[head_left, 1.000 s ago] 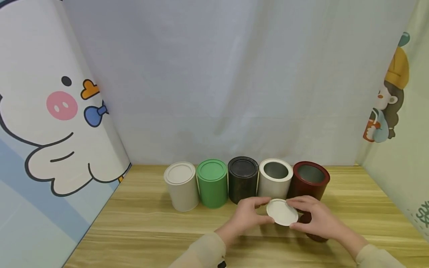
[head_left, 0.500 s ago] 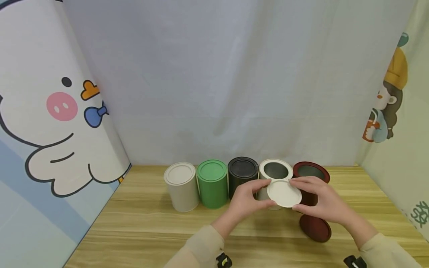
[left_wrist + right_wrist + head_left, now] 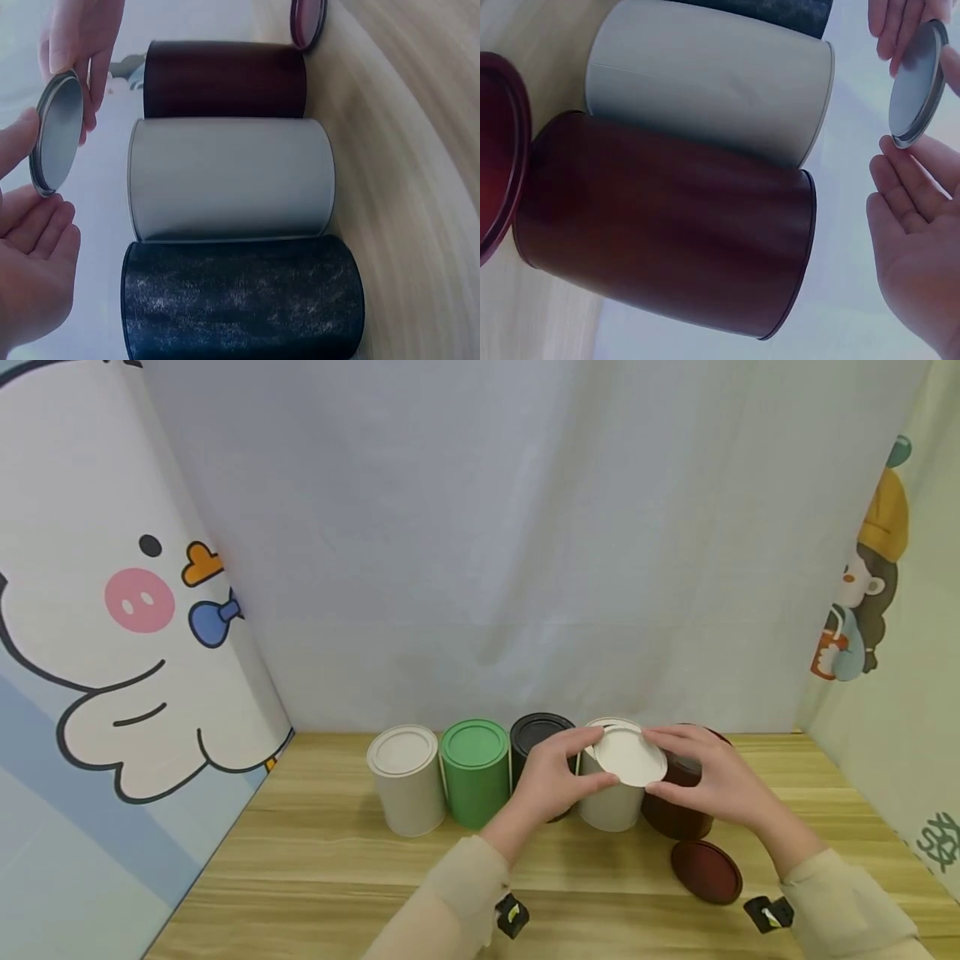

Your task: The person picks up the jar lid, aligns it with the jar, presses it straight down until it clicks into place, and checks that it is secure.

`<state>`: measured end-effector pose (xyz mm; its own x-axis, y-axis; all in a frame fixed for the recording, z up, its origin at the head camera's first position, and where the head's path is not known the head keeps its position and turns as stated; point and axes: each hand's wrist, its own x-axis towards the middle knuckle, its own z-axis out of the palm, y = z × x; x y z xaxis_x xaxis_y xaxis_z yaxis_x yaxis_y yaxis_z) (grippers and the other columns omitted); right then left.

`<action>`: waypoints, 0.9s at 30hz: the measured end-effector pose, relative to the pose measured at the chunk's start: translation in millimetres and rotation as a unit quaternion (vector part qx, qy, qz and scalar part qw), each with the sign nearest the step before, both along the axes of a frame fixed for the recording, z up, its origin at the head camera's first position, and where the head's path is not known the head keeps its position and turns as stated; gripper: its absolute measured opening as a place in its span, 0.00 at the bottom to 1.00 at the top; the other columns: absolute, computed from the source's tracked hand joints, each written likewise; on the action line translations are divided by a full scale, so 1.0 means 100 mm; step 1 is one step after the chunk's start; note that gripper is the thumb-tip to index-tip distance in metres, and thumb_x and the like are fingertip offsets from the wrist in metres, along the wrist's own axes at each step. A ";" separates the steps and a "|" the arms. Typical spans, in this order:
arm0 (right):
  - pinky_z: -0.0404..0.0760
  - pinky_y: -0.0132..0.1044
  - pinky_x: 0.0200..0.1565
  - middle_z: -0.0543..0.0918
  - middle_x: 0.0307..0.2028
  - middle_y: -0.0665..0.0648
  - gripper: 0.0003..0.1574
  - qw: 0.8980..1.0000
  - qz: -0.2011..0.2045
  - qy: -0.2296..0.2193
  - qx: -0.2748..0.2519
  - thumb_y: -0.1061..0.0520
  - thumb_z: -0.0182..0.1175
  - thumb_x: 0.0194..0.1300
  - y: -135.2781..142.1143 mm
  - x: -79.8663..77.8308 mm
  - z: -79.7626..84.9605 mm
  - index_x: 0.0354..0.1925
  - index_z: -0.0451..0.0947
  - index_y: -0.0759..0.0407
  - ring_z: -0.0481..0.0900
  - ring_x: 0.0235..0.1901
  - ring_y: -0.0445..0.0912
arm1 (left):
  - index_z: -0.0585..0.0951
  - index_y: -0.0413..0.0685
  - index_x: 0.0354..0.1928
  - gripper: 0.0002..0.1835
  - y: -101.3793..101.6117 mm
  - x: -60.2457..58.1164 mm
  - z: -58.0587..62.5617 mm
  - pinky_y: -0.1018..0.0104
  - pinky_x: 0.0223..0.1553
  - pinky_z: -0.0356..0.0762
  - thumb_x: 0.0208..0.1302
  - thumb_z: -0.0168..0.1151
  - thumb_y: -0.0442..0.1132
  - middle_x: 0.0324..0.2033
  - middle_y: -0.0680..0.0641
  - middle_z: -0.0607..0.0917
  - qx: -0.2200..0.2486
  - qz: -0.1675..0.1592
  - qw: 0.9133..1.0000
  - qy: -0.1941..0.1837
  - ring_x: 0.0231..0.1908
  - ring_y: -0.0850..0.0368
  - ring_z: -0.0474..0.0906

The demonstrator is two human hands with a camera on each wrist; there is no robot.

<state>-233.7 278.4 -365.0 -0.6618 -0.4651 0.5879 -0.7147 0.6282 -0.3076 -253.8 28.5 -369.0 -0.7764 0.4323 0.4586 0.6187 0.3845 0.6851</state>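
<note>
Head view: left fingers (image 3: 579,741), right fingers (image 3: 677,742) pinch white lid (image 3: 632,758); red can (image 3: 678,815) partly hidden

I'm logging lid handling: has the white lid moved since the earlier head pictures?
Yes. Judged against the closed green can, which stays put, the white lid has moved up the head picture, now overlapping the top of the open white can.

A pale curtain (image 3: 480,543) hangs behind the far edge of a wood-grained table (image 3: 300,877), cartoon-printed panels (image 3: 67,510) flanking left and right.
</note>
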 end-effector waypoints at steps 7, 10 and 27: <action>0.73 0.63 0.51 0.76 0.59 0.66 0.38 0.998 -0.012 -0.062 -0.017 0.59 0.75 0.55 0.01 -0.10 0.02 0.63 0.75 0.66 0.71 0.57 0.63 | 0.78 0.42 0.63 0.32 0.01 -0.16 0.01 0.64 0.62 0.71 0.57 0.75 0.42 0.61 0.47 0.79 -0.026 -0.003 0.999 0.021 0.62 0.52 0.73; 0.71 0.67 0.52 0.74 0.61 0.68 0.38 0.996 -0.010 -0.085 -0.021 0.59 0.74 0.57 0.02 -0.14 0.03 0.64 0.74 0.66 0.69 0.59 0.65 | 0.78 0.42 0.63 0.32 0.03 -0.21 0.01 0.65 0.62 0.70 0.57 0.75 0.42 0.61 0.47 0.79 -0.033 0.002 0.999 0.028 0.63 0.52 0.72; 0.67 0.69 0.57 0.72 0.63 0.72 0.39 0.993 -0.003 -0.113 0.017 0.57 0.71 0.60 0.08 -0.35 0.05 0.64 0.71 0.72 0.68 0.61 0.70 | 0.78 0.45 0.64 0.30 0.10 -0.41 -0.01 0.67 0.63 0.68 0.61 0.72 0.47 0.62 0.50 0.78 -0.122 0.023 0.991 0.052 0.63 0.56 0.72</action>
<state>-268.3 286.9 -359.9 -0.7780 -0.4773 0.4085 -0.6258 0.6453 -0.4380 -294.6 38.4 -369.7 -0.7518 0.5055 0.4233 0.6591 0.5602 0.5017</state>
